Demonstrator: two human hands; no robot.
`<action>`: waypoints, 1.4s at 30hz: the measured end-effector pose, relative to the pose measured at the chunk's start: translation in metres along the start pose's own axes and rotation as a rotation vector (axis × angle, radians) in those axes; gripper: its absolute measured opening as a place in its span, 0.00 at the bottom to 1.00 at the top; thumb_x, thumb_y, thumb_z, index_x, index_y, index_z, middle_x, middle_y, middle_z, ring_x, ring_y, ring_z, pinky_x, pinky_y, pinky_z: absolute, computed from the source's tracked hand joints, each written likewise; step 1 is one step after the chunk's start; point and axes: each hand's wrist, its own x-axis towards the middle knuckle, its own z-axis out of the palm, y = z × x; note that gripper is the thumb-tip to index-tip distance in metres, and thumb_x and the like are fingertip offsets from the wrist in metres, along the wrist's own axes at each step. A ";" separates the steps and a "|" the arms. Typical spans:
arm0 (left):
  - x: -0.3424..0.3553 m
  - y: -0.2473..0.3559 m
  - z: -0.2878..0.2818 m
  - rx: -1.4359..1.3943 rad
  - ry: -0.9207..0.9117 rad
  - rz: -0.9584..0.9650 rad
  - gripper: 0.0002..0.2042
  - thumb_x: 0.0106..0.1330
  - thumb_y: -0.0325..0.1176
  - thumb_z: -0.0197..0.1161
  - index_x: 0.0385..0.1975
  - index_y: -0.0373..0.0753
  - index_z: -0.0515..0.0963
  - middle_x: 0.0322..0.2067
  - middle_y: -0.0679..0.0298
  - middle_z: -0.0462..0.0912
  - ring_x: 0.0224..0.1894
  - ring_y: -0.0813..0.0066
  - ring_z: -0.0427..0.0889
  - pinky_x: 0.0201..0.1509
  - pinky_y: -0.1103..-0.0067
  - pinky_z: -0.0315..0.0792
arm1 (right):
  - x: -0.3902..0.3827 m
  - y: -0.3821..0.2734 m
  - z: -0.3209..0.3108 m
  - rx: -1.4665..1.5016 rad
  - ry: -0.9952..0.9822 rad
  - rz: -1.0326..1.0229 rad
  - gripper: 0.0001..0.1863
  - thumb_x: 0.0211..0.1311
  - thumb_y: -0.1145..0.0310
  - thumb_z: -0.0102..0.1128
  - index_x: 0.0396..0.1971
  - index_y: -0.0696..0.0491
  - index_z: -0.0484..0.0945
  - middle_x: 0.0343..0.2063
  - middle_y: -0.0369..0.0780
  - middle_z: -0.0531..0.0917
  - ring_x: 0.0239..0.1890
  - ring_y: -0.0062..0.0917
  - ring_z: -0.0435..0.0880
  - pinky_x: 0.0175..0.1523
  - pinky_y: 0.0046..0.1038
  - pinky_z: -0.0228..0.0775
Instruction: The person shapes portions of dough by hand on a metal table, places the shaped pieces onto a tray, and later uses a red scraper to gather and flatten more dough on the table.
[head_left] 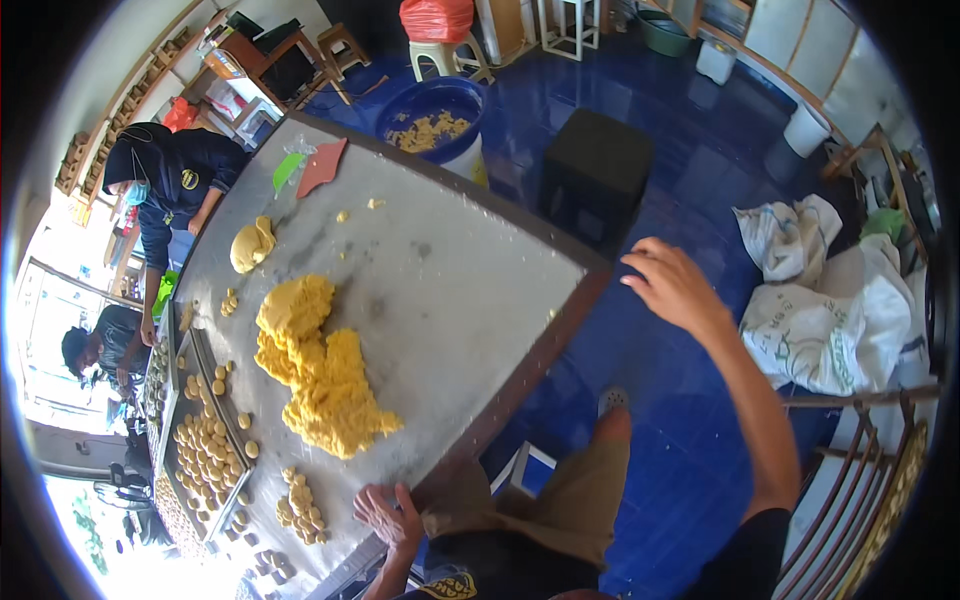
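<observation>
Dough mass [318, 370], yellow and lumpy, lies left of centre in the frame on the grey floured worktable [450, 270]. Left hand [388, 515], lower centre, rests flat with fingers spread on the table's near edge, holding nothing; the dough is near it, not touching. Right hand [672, 285], right of centre, is raised over the blue floor beyond the table's corner, fingers loosely open, empty. Small dough balls [300, 510] sit in a cluster just left of the left hand. Metal tray [200, 440] at lower left carries rows of shaped pieces. White sacks [830, 310] lie crumpled at right. Blue tub [432, 115] with yellow crumbs stands at top centre; red bag [436, 18] above it.
</observation>
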 end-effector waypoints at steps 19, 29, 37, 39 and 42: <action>0.035 0.123 0.012 0.228 -0.334 -0.720 0.24 0.65 0.53 0.58 0.48 0.36 0.74 0.51 0.53 0.70 0.59 0.50 0.66 0.61 0.51 0.58 | -0.406 0.080 0.088 0.594 -0.513 1.374 0.07 0.60 0.67 0.65 0.30 0.55 0.84 0.26 0.43 0.85 0.33 0.31 0.86 0.37 0.36 0.76; 0.131 0.265 0.068 0.061 -0.980 -0.668 0.44 0.57 0.68 0.61 0.61 0.32 0.73 0.62 0.47 0.74 0.68 0.49 0.68 0.68 0.59 0.64 | -0.142 0.103 -0.399 -0.012 0.260 0.714 0.23 0.71 0.65 0.55 0.61 0.60 0.70 0.57 0.52 0.76 0.62 0.48 0.72 0.67 0.41 0.61; 0.121 0.266 0.059 0.069 -0.858 -0.788 0.43 0.47 0.68 0.72 0.51 0.33 0.80 0.53 0.47 0.80 0.60 0.52 0.78 0.59 0.61 0.73 | 0.069 0.000 -0.555 -0.002 0.548 0.108 0.17 0.68 0.74 0.57 0.55 0.60 0.76 0.55 0.47 0.79 0.53 0.31 0.81 0.57 0.32 0.73; 0.113 0.254 0.065 0.054 -0.887 -0.824 0.45 0.44 0.69 0.74 0.50 0.33 0.79 0.55 0.43 0.79 0.59 0.48 0.77 0.56 0.60 0.75 | 0.100 -0.003 -0.544 -0.018 0.490 0.035 0.17 0.68 0.74 0.57 0.55 0.60 0.76 0.55 0.47 0.79 0.53 0.32 0.81 0.56 0.33 0.73; 0.096 0.266 0.078 0.218 -0.753 -0.699 0.50 0.46 0.72 0.70 0.54 0.27 0.75 0.58 0.38 0.74 0.67 0.45 0.68 0.66 0.59 0.66 | 0.146 -0.007 -0.525 -0.051 0.401 -0.073 0.17 0.67 0.74 0.57 0.54 0.60 0.76 0.54 0.47 0.80 0.52 0.33 0.81 0.55 0.33 0.73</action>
